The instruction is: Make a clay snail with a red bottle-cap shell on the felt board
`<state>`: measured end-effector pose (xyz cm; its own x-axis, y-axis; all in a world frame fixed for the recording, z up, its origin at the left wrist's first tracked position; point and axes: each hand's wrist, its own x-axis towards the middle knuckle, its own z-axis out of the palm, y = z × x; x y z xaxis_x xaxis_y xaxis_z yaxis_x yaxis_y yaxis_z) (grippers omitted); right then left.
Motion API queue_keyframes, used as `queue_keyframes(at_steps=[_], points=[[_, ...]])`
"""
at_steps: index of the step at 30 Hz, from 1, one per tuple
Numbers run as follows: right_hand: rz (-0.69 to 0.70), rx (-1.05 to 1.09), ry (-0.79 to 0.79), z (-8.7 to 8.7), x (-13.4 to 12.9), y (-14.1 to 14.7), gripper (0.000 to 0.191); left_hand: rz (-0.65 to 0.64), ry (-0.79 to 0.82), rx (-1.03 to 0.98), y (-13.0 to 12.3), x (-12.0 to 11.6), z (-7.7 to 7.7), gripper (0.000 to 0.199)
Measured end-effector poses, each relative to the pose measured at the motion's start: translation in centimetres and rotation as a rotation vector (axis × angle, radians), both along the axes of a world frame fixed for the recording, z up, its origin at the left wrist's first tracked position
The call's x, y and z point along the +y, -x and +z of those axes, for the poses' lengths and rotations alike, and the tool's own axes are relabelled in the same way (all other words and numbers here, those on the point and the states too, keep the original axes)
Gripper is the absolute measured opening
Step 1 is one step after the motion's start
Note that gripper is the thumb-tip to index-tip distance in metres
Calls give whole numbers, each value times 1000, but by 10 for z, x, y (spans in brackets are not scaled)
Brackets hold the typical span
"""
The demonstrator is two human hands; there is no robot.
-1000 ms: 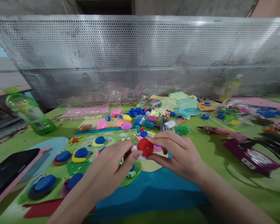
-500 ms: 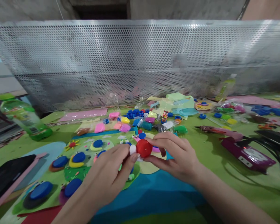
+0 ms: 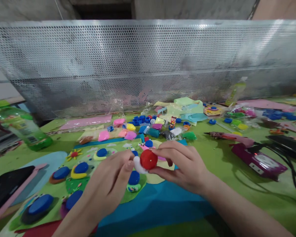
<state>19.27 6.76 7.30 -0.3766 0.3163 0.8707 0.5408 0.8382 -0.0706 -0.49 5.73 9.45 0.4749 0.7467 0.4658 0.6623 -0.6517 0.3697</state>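
A round red bottle cap (image 3: 149,160) is pinched between the thumb and fingers of my right hand (image 3: 180,163). A white strip of modelling clay (image 3: 138,166) curves around the cap's left and lower side. My left hand (image 3: 115,174) has its thumb and index finger closed at the clay's left end; the exact contact is partly hidden. Below both hands lies a green decorated board (image 3: 108,146) with several blue caps on coloured clay bases, among them a blue cap (image 3: 134,177) just under the left fingertips.
Clay packets (image 3: 130,135) and loose blue caps (image 3: 140,120) lie behind the board. At right are a purple power box (image 3: 259,161) with cables and a pink glue gun (image 3: 232,138). A green bottle (image 3: 22,126) and a dark phone (image 3: 7,186) are at left. A perforated metal panel (image 3: 148,65) stands behind.
The white clay, a rounded lump beside the cap before, now shows as a curved strip along its edge. My left fingers have shifted slightly left and the cap is a little lower.
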Motion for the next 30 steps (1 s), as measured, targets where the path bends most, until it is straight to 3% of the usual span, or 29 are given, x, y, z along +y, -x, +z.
queue_keyframes(at_steps=[7,13,17,19,26,30], points=[[38,-11,53,-3,1,2,29,22,47,16,-2,0,0,31],[40,60,417,4,1,0,22,23,166,-174,-1,3,5,33],[60,30,574,7,4,-2,20,35,105,-72,-4,2,5,76],[60,18,614,7,4,-3,19,44,117,-5,-5,1,2,83],[116,-7,635,7,3,-3,19,50,70,60,-7,3,-5,79],[93,23,650,5,2,-2,21,46,-52,123,-9,2,-8,76]])
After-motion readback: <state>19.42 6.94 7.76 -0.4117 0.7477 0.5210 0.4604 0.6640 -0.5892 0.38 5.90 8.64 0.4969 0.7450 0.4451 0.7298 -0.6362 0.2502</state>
